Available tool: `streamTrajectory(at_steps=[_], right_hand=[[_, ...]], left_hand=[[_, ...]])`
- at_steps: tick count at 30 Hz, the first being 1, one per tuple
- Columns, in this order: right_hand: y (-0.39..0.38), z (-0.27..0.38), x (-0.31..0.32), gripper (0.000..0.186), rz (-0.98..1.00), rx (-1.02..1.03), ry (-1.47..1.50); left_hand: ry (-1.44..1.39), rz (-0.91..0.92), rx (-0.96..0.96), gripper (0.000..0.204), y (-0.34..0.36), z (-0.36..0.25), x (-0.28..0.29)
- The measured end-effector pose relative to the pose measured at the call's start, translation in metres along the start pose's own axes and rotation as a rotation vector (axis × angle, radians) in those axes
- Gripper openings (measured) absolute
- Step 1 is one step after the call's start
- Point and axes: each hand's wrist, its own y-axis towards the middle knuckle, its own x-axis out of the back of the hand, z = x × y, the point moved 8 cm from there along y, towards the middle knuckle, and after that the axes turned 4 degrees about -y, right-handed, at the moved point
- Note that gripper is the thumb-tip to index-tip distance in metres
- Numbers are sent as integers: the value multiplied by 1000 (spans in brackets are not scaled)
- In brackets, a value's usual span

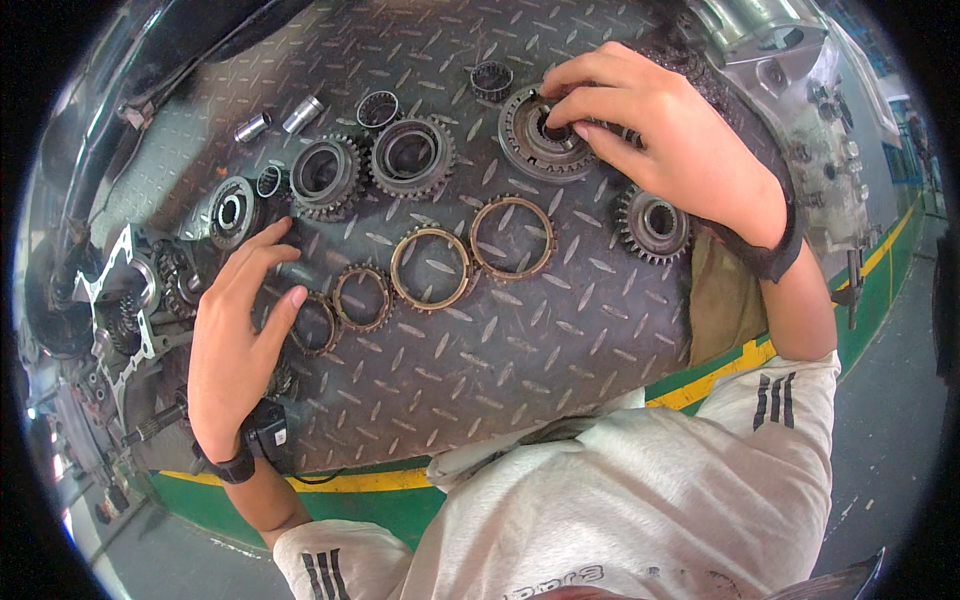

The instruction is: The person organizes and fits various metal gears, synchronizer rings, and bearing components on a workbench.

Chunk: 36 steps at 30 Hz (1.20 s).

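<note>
Nearest, the left hand is being laid flat and spread on the checker-plate bench, touching the smallest of 4 brass synchronizer rings, seemingly for support. Farther off, a steel gear hub is being pinched at its bore by the right hand, probably to steady it.

Four brass-coloured toothed rings lie in a row across the middle of the frame: two large and two small. Five dark steel gears sit above and beside them. Two needle bearing cages, two short shiny sleeves and one thin ring lie in the upper left.
</note>
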Motion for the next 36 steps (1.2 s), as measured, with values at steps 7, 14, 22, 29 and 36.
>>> streamTrajectory(at_steps=[7,14,22,29,36], right_hand=[[-3,4,-9,25,97,-13,-57],[-1,0,-5,17,29,-73,38],[-26,21,61,21,294,-75,3],[-37,30,31,22,464,-278,-25],[-38,32,29,22,510,-327,-124]], left_hand=[[-11,11,13,35,0,0,-2],[16,-4,4,36,-2,-1,-1],[61,-2,16,34,2,0,-3],[105,8,43,30,2,-3,-9],[119,-2,25,30,2,-3,-8]])
